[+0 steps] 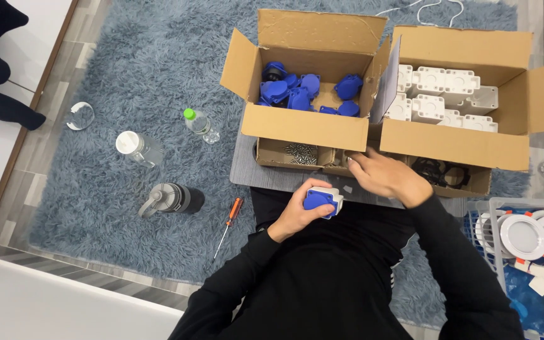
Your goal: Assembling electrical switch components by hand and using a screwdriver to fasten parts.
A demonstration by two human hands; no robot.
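My left hand (298, 213) holds a blue and white socket part (323, 199) just above my lap. My right hand (385, 176) reaches forward into a low cardboard tray (284, 165), fingertips at its middle compartment; what they touch is hidden. A pile of small metal screws (301, 153) lies in the tray's left compartment. Behind it an open cardboard box (303, 126) holds several blue socket covers (297, 93). A second open box (454, 141) to the right holds white plastic housings (442, 94).
On the grey shaggy rug (140, 69) lie an orange-handled screwdriver (231, 220), a dark flask (172, 199), a clear jar (138, 147) and a green-capped bottle (200, 124). A basket (483, 208) with round white lamps (530, 234) stands at right.
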